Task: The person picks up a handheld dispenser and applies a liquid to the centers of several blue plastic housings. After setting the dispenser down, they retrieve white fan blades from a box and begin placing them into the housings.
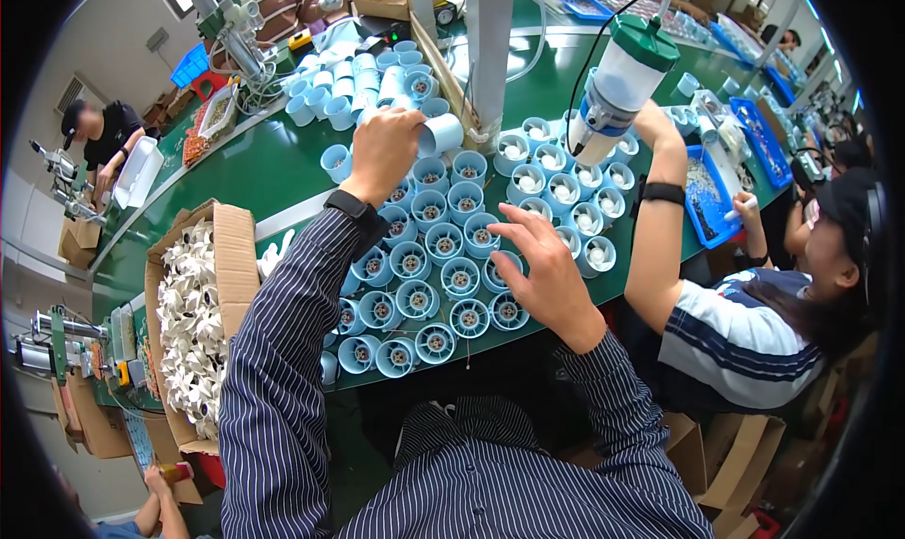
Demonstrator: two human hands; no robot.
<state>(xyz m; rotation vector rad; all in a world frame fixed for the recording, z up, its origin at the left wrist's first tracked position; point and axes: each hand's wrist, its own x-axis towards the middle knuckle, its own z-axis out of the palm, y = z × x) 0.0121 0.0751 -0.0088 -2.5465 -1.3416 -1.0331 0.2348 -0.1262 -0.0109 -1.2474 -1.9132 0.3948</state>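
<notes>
Left hand (385, 145) gripped a cup (441, 135); right hand (549, 273), spread, held nothing; front cups (444, 243) stood ranked, heaped cups (340, 87) remained.

We note bright light, soft sheen on the green tabletop (236, 176), and fisheye bending (strongest near the rim).

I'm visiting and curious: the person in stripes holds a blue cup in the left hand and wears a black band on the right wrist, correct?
Not quite: the head view shows the black band on the left wrist. The left hand does hold a blue cup.
</notes>
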